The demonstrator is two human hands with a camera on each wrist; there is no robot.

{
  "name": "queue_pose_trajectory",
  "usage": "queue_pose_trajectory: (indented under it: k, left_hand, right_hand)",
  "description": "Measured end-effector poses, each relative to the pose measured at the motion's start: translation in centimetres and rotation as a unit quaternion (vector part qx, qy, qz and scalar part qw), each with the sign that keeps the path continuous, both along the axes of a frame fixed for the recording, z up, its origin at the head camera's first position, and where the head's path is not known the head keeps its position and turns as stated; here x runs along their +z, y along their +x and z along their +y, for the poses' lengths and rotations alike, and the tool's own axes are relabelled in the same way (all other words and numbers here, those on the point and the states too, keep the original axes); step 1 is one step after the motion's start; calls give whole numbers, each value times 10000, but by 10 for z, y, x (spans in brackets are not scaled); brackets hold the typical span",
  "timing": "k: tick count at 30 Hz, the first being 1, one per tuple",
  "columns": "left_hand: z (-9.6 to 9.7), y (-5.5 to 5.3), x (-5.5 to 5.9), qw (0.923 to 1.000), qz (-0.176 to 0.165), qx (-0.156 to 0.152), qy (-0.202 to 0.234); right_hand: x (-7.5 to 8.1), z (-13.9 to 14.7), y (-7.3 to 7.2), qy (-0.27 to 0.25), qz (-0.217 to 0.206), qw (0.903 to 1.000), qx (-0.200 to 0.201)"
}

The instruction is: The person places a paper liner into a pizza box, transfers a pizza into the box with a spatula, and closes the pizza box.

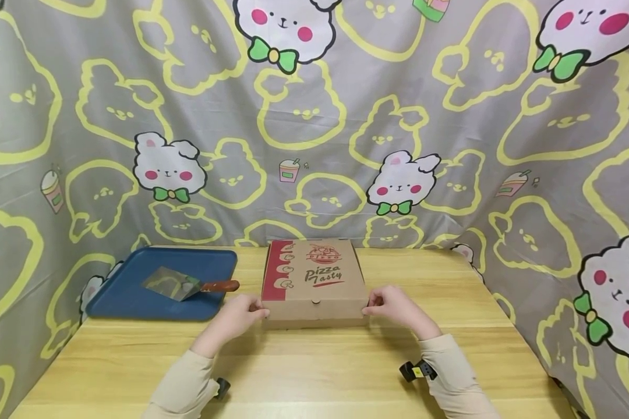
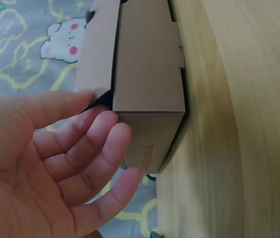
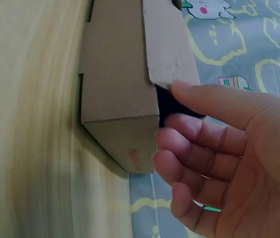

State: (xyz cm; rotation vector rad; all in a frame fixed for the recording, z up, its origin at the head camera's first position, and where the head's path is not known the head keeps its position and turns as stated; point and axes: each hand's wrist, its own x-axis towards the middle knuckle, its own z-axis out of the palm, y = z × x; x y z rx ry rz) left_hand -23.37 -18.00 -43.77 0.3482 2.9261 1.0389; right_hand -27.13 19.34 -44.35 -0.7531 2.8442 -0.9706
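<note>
A brown cardboard pizza box (image 1: 322, 286) with a red stripe sits on the table in front of me. My left hand (image 1: 236, 317) pinches the left front corner of its lid (image 2: 98, 54) between thumb and index finger, its other fingers loosely bent beside the box's side. At the right front corner, my right hand (image 1: 398, 308) pinches the lid the same way. Both wrist views show a dark gap under the lid's front flap (image 3: 170, 49) at the corners, so the lid stands slightly raised there. What lies inside the box is hidden.
Left of the box lies a blue tray (image 1: 136, 305). On it rests a metal pizza server (image 1: 173, 284), its wooden handle (image 1: 221, 286) reaching over the tray's right edge. A patterned cloth (image 1: 304, 163) hangs behind and along both sides of the wooden table (image 1: 314, 378).
</note>
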Motion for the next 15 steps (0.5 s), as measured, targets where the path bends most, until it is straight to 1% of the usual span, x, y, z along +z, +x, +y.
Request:
queue_pose_trajectory:
  k: [5, 11, 15]
  left_hand:
    - [3, 0, 1, 9999, 72, 138, -18]
    - [7, 1, 0, 9992, 34, 278, 278]
    - [8, 2, -2, 9993, 167, 292, 162]
  right_hand:
    - [0, -2, 0, 240, 301, 9992, -117]
    - [5, -4, 3, 316, 619, 9973, -217]
    - [4, -5, 3, 363, 753, 9963, -196]
